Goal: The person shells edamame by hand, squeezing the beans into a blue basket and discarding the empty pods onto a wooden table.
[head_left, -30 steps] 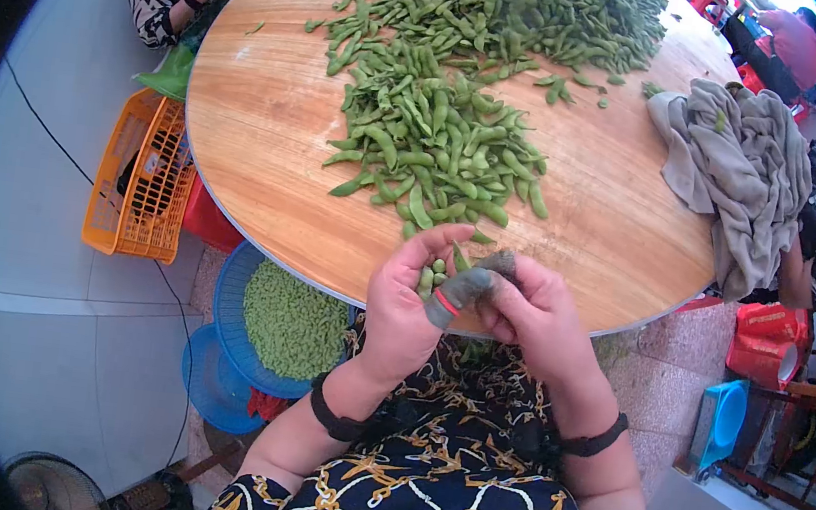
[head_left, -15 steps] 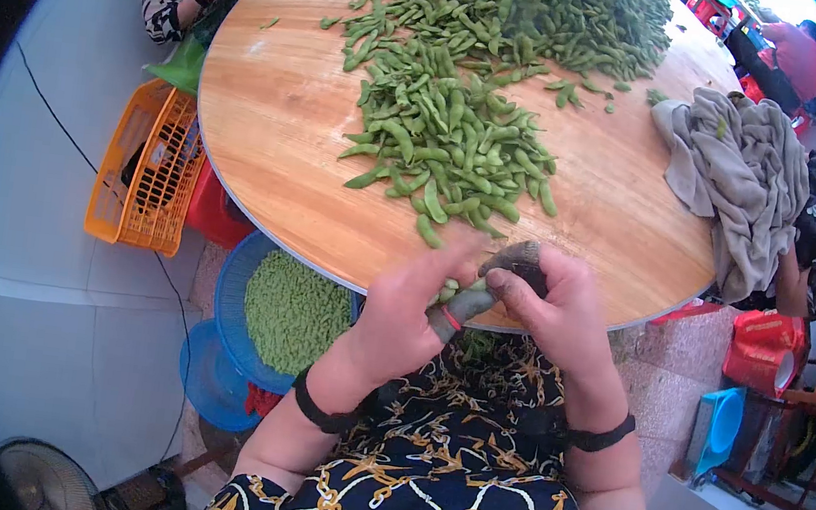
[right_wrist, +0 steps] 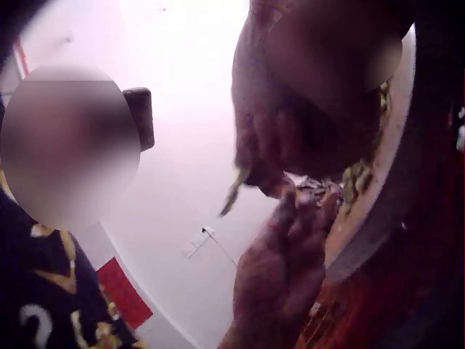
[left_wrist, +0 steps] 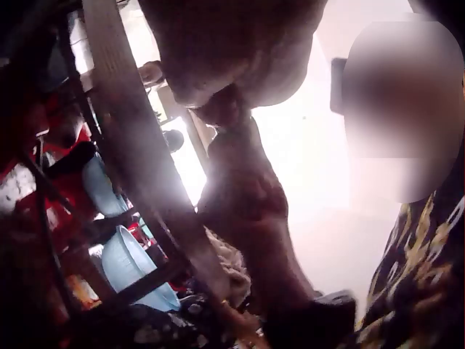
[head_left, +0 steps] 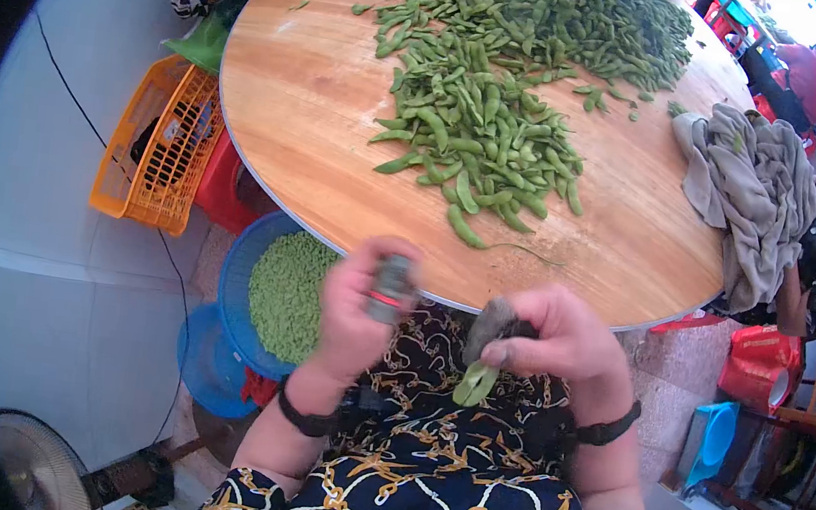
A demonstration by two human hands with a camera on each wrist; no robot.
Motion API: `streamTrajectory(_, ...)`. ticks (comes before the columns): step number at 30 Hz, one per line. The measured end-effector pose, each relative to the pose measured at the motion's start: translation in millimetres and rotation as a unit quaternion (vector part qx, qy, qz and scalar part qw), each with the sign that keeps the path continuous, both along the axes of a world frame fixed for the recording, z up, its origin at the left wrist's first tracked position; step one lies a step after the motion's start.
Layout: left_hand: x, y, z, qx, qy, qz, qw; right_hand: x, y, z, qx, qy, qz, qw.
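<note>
My right hand point(head_left: 560, 338) pinches a split edamame pod point(head_left: 476, 384) between covered thumb and finger, above my lap. In the right wrist view the pod point(right_wrist: 232, 193) sticks out below the fingers. My left hand point(head_left: 363, 295) is blurred, off the table's near edge, its fingers curled and its thumb wearing a grey cover point(head_left: 391, 288) with a red band. The shelled beans it held earlier are hidden inside its curl. Ahead of both hands, a heap of edamame pods point(head_left: 481, 143) lies on the round wooden table point(head_left: 293, 111).
Left of my left hand stands a blue basket point(head_left: 232, 280) of shelled beans, beside another blue basin point(head_left: 200, 357). A yellow crate point(head_left: 163, 152) is farther left. On the table's right lies a grey towel point(head_left: 752, 194). Other people sit around the table.
My hands, together over the table edge before, have moved apart and nearer my body. The left went toward the basket; the right came down with the pod. The view has shifted slightly.
</note>
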State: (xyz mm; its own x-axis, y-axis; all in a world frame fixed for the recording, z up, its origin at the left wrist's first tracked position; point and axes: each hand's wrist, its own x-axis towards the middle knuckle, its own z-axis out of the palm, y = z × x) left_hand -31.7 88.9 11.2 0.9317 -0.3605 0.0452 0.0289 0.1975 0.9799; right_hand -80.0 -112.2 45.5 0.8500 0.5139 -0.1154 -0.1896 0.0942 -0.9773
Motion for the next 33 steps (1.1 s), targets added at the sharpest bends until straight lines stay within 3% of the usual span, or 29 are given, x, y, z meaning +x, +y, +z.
streamTrajectory(1,3.9,14.8,-2.6,-0.006,-0.005,0.063,0.998,5.4,1.3,2.6,0.001,0.001,0.002,1.0)
streamTrajectory(2,8.8,33.1,-7.7,-0.011,-0.01,0.125,0.992,10.8,5.6,3.7,-0.188,-0.084,-0.095,0.974)
streamTrajectory(3,11.4,54.1,-14.4,0.024,-0.017,0.162,0.986,15.4,10.5,3.7,-0.367,-0.164,-0.189,0.896)
streamTrajectory(4,14.6,74.0,-21.4,0.059,-0.025,0.199,0.978,21.4,14.7,-6.1,-0.439,-0.208,-0.245,0.839)
streamTrajectory(5,19.8,92.5,-27.0,0.06,-0.024,0.202,0.977,24.7,20.1,-11.0,-0.438,-0.209,-0.243,0.84)
streamTrajectory(6,25.2,110.4,-31.7,0.25,-0.058,0.164,0.952,28.0,25.8,-14.9,-0.497,-0.252,-0.246,0.793)
streamTrajectory(7,27.4,119.9,-33.0,0.431,-0.089,0.118,0.89,30.1,29.1,-18.9,-0.553,-0.291,-0.25,0.739)
streamTrajectory(8,25.4,122.4,-32.0,0.509,-0.178,0.084,0.838,30.2,30.5,-23.2,-0.556,-0.312,-0.252,0.729)
streamTrajectory(9,23.8,124.4,-33.4,0.51,-0.177,0.085,0.838,29.8,31.2,-23.1,-0.555,-0.313,-0.25,0.729)
streamTrajectory(11,22.7,126.0,-38.3,0.64,-0.29,0.109,0.703,27.9,30.7,-22.1,-0.579,-0.251,-0.253,0.734)
streamTrajectory(12,24.0,119.2,-33.4,0.64,-0.29,0.108,0.703,25.0,28.6,-21.8,-0.579,-0.251,-0.253,0.733)
streamTrajectory(14,24.4,88.9,-11.4,0.494,-0.349,0.202,0.771,16.1,20.1,-21.1,-0.441,-0.247,-0.327,0.798)
streamTrajectory(15,18.6,73.9,-1.6,0.424,-0.326,0.169,0.828,11.8,17.3,-17.9,-0.442,-0.244,-0.328,0.798)
streamTrajectory(16,12.1,57.0,7.7,0.35,-0.3,0.136,0.877,8.3,14.4,-12.6,-0.337,-0.157,-0.325,0.869)
streamTrajectory(17,5.5,39.0,16.4,0.346,-0.316,0.09,0.879,6.2,12.2,-7.9,-0.224,-0.067,-0.316,0.92)
streamTrajectory(18,-0.3,22.2,20.8,0.342,-0.333,0.043,0.878,4.3,11.3,-4.4,-0.224,-0.068,-0.319,0.918)
streamTrajectory(20,0.6,-6.2,17.1,0.266,-0.426,-0.02,0.864,0.1,9.8,0.2,-0.118,0.052,-0.238,0.963)
streamTrajectory(23,4.4,-25.4,13.1,0.235,-0.415,-0.058,0.877,-9.1,8.8,-5.7,-0.04,0.051,-0.248,0.967)
streamTrajectory(25,7.2,-32.0,10.2,0.198,-0.386,-0.074,0.898,-10.5,2.4,-2.0,-0.061,0.049,-0.234,0.969)
streamTrajectory(27,6.2,-37.7,13.0,0.126,-0.149,-0.071,0.978,-12.9,2.1,-4.2,0.006,0.057,-0.326,0.944)
streamTrajectory(28,7.6,-41.7,-0.3,0.006,-0.045,-0.098,0.994,-13.2,-1.7,-2.1,0.008,0.059,-0.305,0.951)
streamTrajectory(29,6.6,-47.0,-1.0,0.006,-0.046,-0.098,0.994,-14.1,-2.1,-2.1,0.009,0.059,-0.305,0.95)
streamTrajectory(31,5.4,-57.7,1.3,-0.129,0.078,-0.099,0.984,-17.8,-2.8,-2.6,0.034,0.086,-0.237,0.967)
streamTrajectory(33,7.9,-58.5,1.9,-0.132,0.105,-0.108,0.98,-19.5,-7.7,-2.3,0.033,0.087,-0.215,0.972)
